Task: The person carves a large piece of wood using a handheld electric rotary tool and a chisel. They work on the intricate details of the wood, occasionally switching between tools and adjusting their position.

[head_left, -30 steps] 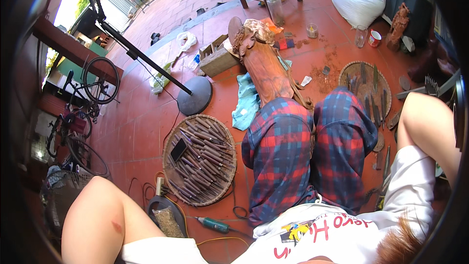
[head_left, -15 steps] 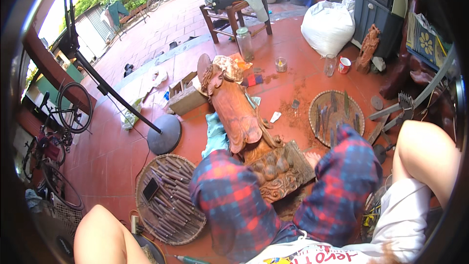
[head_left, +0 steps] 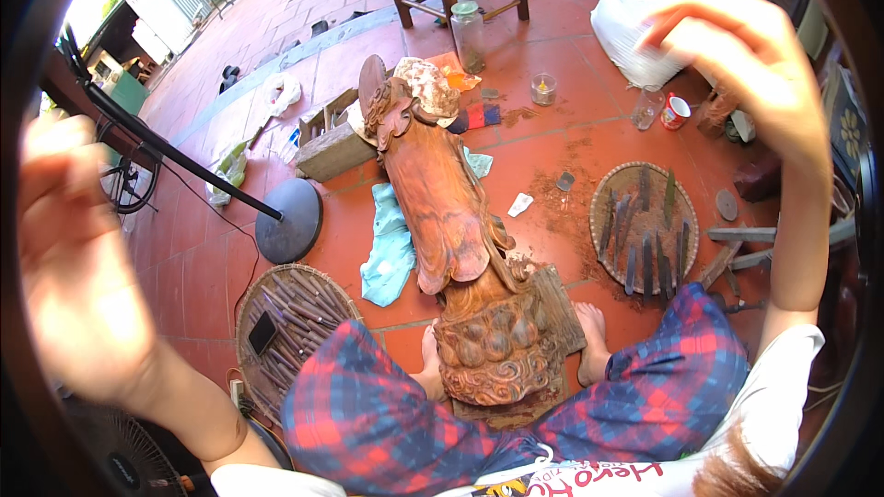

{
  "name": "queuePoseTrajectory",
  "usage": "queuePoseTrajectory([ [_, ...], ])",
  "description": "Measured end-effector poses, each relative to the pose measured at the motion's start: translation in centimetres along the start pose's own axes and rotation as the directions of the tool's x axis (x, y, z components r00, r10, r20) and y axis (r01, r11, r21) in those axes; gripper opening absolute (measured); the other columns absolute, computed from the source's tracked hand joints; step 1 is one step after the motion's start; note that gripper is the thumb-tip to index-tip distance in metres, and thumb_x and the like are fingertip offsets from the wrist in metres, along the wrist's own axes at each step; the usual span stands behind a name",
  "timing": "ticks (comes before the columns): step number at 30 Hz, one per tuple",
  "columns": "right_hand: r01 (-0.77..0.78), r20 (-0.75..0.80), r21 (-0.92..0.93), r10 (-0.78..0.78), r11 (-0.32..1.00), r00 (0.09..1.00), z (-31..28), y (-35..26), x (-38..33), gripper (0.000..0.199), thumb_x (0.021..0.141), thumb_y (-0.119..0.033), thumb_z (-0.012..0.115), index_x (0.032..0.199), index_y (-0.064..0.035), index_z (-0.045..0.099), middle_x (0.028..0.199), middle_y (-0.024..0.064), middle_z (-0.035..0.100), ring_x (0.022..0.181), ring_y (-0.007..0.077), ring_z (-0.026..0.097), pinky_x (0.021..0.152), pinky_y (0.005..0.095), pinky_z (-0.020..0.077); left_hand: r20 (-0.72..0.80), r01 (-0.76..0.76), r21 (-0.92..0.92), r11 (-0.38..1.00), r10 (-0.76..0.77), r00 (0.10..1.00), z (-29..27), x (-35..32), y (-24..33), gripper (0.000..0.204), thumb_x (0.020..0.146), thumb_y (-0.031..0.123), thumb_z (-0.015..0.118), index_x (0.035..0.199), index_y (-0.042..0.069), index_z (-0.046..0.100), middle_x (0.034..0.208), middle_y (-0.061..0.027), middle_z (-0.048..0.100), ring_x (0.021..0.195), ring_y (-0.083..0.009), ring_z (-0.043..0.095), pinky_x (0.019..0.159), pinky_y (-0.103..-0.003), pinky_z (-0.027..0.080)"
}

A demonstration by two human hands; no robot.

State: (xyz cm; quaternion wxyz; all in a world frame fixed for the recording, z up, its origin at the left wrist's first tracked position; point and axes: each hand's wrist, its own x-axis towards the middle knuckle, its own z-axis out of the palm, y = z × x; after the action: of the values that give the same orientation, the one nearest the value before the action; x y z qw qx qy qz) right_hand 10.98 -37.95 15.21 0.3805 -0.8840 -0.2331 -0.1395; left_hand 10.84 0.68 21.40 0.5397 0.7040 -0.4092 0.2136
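Both my hands are raised in the air, apart from everything on the floor. My left hand [head_left: 87, 285] is at the left edge, smeared by motion, with its fingers loosely bent and nothing seen in it. High at the right, my right hand [head_left: 750, 74] is open and empty, its fingers curved, in front of a white sack [head_left: 631, 23]. Between my feet a carved wooden statue [head_left: 437, 207] lies lengthwise, its ornate base towards me and its far end propped up. A wooden block [head_left: 562, 313] sits under the base. Light blue cloth [head_left: 389, 258] lies beside the statue.
A round woven tray [head_left: 262, 281] of many carving tools and a phone-like black slab [head_left: 262, 333] stands left. Another tray [head_left: 668, 225] holds flat dark blades at right. A lamp base [head_left: 289, 219], wooden box [head_left: 336, 155], glass jar [head_left: 469, 41] and red-white cup [head_left: 675, 112] stand farther off.
Both hands have come up into view; before, only my bent arms showed at the sides. My knees have spread apart, uncovering more of the statue's base and my feet. The view has shifted.
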Motion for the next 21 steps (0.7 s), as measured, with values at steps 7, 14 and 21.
queuePoseTrajectory([
  [7,0.122,0.852,-0.206,0.117,0.971,0.510,13.3,10.9,0.7,0.037,0.082,-0.029,0.063,0.113,-0.0080,0.063,0.090,0.0187,0.068,0.086,0.0359,0.066,0.077,0.0456,0.0531,0.626,0.573,0.377,0.727,-0.657,0.422,9.6,-6.2,-11.5,0.014,0.086,0.012,0.060,0.091,0.000,0.066,0.080,-0.0120,0.065,0.077,-0.0223,0.066,0.070,-0.032,0.051],
  [14,-0.138,0.943,-0.152,0.185,0.979,0.276,15.7,14.1,-8.7,0.037,0.088,-0.035,0.059,0.114,-0.0084,0.061,0.091,0.0193,0.068,0.088,0.0373,0.065,0.076,0.0472,0.0516,0.932,0.687,0.208,0.696,-0.354,0.076,13.7,-18.0,-18.1,0.016,0.084,0.017,0.068,0.090,0.003,0.063,0.085,-0.0095,0.065,0.079,-0.0239,0.065,0.069,-0.032,0.050],
  [21,-0.351,0.887,-0.161,0.291,0.923,0.359,17.6,15.0,-18.4,0.038,0.091,-0.040,0.055,0.113,-0.0101,0.062,0.080,0.0183,0.067,0.079,0.0369,0.064,0.071,0.0461,0.0505,0.821,0.955,0.244,0.171,-0.561,-0.110,12.5,-25.1,-20.0,0.020,0.079,0.007,0.075,0.073,0.000,0.057,0.081,-0.0037,0.068,0.082,-0.0109,0.062,0.075,-0.027,0.048],
])
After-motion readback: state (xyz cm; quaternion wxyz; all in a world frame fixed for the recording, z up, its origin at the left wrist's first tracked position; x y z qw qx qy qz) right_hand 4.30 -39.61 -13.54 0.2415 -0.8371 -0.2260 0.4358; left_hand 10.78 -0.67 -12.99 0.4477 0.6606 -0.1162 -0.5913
